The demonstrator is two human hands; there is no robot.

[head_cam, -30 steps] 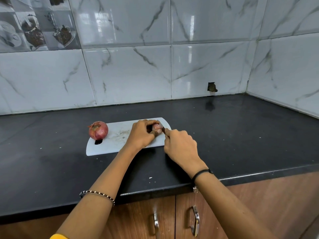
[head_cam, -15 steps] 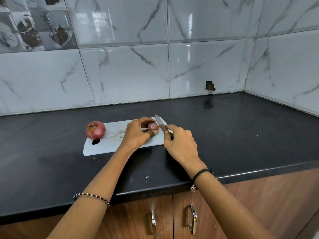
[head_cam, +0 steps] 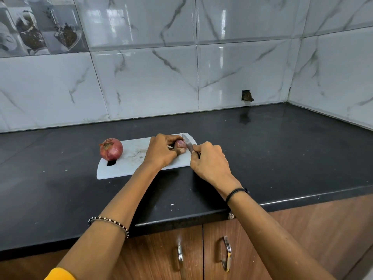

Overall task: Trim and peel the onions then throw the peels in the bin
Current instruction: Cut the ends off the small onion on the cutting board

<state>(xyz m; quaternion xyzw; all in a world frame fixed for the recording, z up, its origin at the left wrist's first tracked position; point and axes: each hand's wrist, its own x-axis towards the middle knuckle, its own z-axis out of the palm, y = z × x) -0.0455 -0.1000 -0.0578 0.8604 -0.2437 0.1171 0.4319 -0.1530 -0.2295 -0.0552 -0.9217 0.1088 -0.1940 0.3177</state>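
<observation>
At the right end of the white cutting board, the left hand curls round a small red onion, which peeks out at the hand's right side. The right hand, just off the board's right edge, grips a knife, its blade against the onion. A larger unpeeled onion sits at the board's left end, well apart from both hands. The board lies on the black table.
</observation>
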